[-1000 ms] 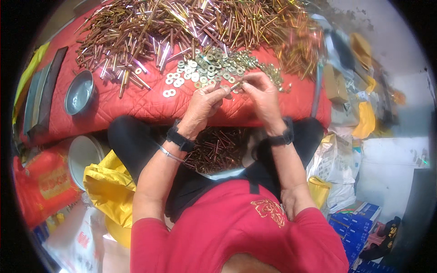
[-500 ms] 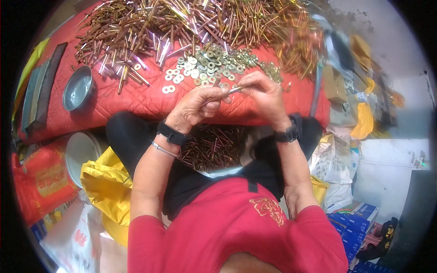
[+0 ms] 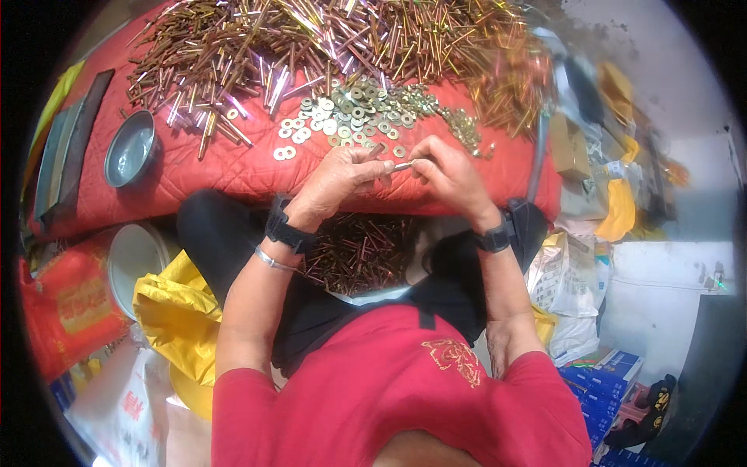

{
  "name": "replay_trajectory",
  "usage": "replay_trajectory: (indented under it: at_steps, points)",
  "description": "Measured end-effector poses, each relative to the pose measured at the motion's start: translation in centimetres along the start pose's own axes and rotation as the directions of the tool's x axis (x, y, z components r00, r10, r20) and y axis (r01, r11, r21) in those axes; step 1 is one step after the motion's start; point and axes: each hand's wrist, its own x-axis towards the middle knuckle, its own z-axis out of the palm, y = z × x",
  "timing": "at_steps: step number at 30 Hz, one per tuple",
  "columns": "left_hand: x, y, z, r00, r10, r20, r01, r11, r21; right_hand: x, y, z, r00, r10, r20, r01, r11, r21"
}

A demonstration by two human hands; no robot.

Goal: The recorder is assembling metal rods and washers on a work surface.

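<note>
A slim metal bolt (image 3: 402,166) spans the gap between my two hands, just in front of the red quilted cover. My left hand (image 3: 340,177) is closed, its thumb and fingers pinching the bolt's left end. A brownish rod end (image 3: 377,151) also sticks up from those fingers. At the bolt's right end my right hand (image 3: 451,173) pinches with thumb and forefinger; whether a small nut sits there is too small to tell. Just beyond the hands lie flat round washers (image 3: 356,113) and a heap of small brass-coloured nuts (image 3: 462,129).
A big pile of yellowish metal rods (image 3: 272,47) covers the far side of the red quilted cover (image 3: 233,175). On its left stands a grey metal bowl (image 3: 130,149). More rods (image 3: 362,253) lie between my legs. A yellow bag (image 3: 179,307) is at left, blue boxes (image 3: 599,389) at right.
My right hand has come down slightly, its fingers now gripping the bolt's end from a lower position. The left hand keeps its pinch. The whole view has shifted a little.
</note>
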Motion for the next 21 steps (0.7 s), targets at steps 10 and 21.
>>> replay_trajectory:
  at_steps: [10, 21]
  points:
    - [0.2, -0.8, 0.5, 0.859, 0.510, 0.051, -0.387, 0.581, 0.716, -0.3, 2.6, 0.4, 0.981, 0.185, 0.058, -0.183, 0.982, -0.036]
    - [0.8, -0.9, 0.5, 0.987, 0.114, -0.113, -0.103, 0.989, 0.103, 0.7, 1.8, 2.4, 0.955, -0.152, -0.253, 0.133, 0.987, -0.090]
